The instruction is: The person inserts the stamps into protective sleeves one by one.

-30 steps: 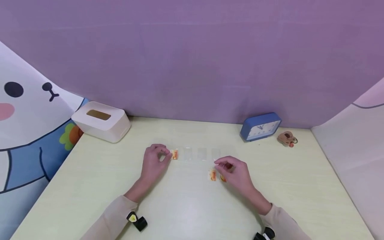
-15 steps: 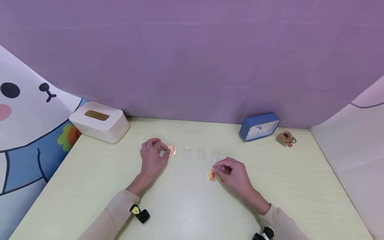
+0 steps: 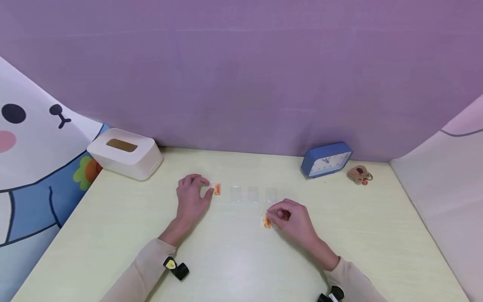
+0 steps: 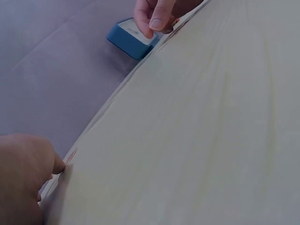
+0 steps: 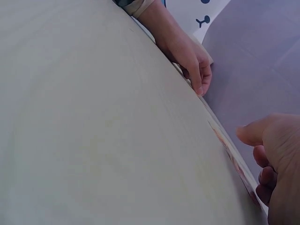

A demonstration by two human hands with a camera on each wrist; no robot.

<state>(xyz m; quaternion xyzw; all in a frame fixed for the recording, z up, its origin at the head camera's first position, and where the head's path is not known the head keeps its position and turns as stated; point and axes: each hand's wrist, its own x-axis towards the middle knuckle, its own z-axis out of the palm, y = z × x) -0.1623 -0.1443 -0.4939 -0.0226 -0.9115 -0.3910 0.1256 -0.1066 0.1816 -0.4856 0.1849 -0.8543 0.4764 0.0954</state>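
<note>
"Left hand (image 3: 190, 201) and the small printed piece (image 3: 216, 189) at its fingertips have slid slightly leftward and farther off since the earlier frame; right hand (image 3: 296, 218) has barely shifted. What's nearest?"

"That right hand, loosely curled, thumb and forefinger almost meeting above another printed piece (image 3: 266, 222) on the table (image 3: 234, 256). I see nothing held in it."

"Beyond that?"

"Three clear pieces (image 3: 253, 194) in a spaced row. The left hand's printed piece lies near the row's left end, slightly farther back."

"And the left hand itself?"

"Relaxed, thumb and forefinger parted, thumb at the piece's left edge. I can't make out a pinch."

"So which step is in hand?"

"I'd judge it's settling that piece in line with the row. Next would call for lifting the left fingers cleanly, without dragging it, and perhaps a light pinch by the right hand."

"Farther back?"

"White tissue box (image 3: 126, 153) at the left; blue clock (image 3: 326, 160) and brown trinket (image 3: 359, 174) at the right; then purple backdrop (image 3: 241, 84)."
</note>
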